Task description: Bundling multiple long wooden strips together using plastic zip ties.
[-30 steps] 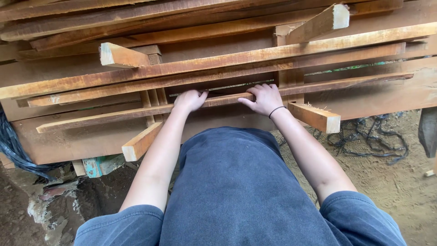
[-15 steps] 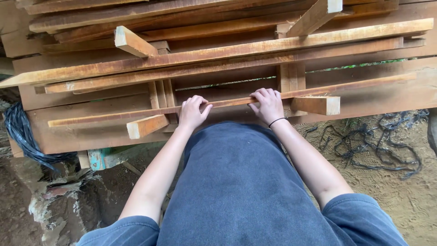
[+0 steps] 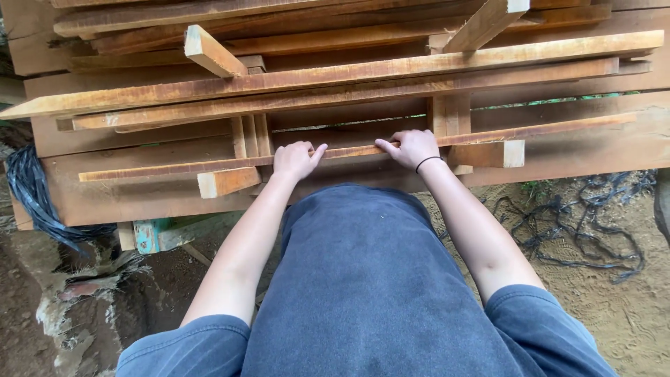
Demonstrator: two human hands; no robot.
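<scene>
A long thin wooden strip (image 3: 174, 167) runs left to right across the front of a stack of rough planks (image 3: 335, 77). My left hand (image 3: 296, 160) grips the strip near its middle, fingers curled over its top. About a hand's width to the right, my right hand (image 3: 413, 148) also holds the strip, with a black band on its wrist. Both arms reach forward over my dark grey shirt (image 3: 363, 279).
Short spacer blocks (image 3: 227, 181) (image 3: 488, 153) (image 3: 209, 50) stick out between the plank layers. Black straps (image 3: 31, 195) hang at the left, and tangled black cord (image 3: 586, 223) lies on the sandy ground at right. A teal support (image 3: 150, 237) stands under the stack.
The view has shifted slightly, so the stack sits a little to the right. Both hands stay on the strip; my right thumb has spread out to the left.
</scene>
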